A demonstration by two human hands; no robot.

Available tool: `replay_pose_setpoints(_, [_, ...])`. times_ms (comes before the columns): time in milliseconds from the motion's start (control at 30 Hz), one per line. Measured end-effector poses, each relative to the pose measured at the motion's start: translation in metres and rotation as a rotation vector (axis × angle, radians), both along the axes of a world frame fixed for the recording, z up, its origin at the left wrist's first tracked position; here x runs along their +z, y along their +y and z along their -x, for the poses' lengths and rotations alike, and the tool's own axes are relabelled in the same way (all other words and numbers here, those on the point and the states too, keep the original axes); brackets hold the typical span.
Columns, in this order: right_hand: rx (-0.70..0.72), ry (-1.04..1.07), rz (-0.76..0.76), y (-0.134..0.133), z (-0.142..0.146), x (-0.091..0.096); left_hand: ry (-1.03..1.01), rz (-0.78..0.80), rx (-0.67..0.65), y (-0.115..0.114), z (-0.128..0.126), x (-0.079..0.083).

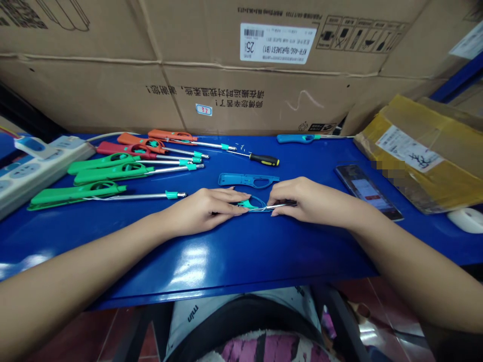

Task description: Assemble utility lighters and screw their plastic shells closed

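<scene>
My left hand holds down a blue half of a long-nosed lighter's casing on the table, its fingers covering most of the handle. A teal trigger and the finger loop show just past the fingertips. At the loop's right end my right hand pinches the lighter's thin metal tube, whose far end is hidden in the palm. A whitish wire runs between the two hands. Just behind them lies the other blue casing half, inner side up, apart from both hands.
Green lighters, red and orange lighters lie at left beside a power strip. A screwdriver and a blue lighter lie behind; a phone, yellow-taped box and white mouse at right. Cardboard walls the back.
</scene>
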State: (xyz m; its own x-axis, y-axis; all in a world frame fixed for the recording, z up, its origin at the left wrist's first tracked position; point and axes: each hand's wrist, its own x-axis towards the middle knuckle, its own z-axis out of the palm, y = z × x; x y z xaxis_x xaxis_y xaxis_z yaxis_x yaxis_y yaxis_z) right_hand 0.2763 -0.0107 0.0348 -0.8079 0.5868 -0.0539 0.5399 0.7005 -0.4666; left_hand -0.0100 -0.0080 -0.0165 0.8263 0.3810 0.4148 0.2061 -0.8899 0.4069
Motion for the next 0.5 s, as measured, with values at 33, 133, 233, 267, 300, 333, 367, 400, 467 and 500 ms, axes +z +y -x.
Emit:
replay_pose_setpoints(33, [-0.006, -0.001, 0.008, 0.0002, -0.0003, 0.0002, -0.001, -0.001, -0.001, 0.0, -0.0001, -0.0001])
replay_pose_setpoints(133, [-0.017, 0.024, 0.04, 0.0014, -0.0023, 0.0001, -0.003, -0.002, -0.003, 0.0, -0.0002, -0.0005])
replay_pose_setpoints(233, [-0.021, 0.039, 0.044, 0.0023, -0.0041, -0.001, -0.004, 0.009, 0.003, -0.0005, -0.0004, -0.0004])
replay_pose_setpoints(267, [-0.03, 0.032, 0.052, 0.0024, -0.0044, -0.0012, -0.004, 0.015, 0.005, -0.0007, -0.0005, -0.0002])
replay_pose_setpoints(300, [-0.048, 0.023, 0.07, 0.0023, -0.0046, -0.0013, -0.003, 0.019, 0.006, -0.0008, -0.0005, -0.0001])
replay_pose_setpoints(333, [-0.074, 0.013, 0.096, 0.0021, -0.0048, -0.001, -0.003, 0.021, 0.006, -0.001, -0.0004, 0.0001])
replay_pose_setpoints(367, [-0.104, 0.005, 0.125, 0.0019, -0.0048, -0.0004, -0.002, 0.023, 0.006, -0.0011, -0.0004, 0.0001])
replay_pose_setpoints(400, [-0.133, -0.004, 0.152, 0.0018, -0.0049, 0.0004, -0.002, 0.022, 0.005, -0.0011, -0.0002, 0.0001])
replay_pose_setpoints(467, [-0.158, -0.017, 0.196, 0.0022, -0.0052, 0.0022, -0.005, 0.019, 0.003, -0.001, 0.0, 0.0])
replay_pose_setpoints(500, [-0.157, -0.022, 0.217, 0.0026, -0.0055, 0.003, -0.005, 0.017, 0.002, -0.0009, 0.0001, -0.0002])
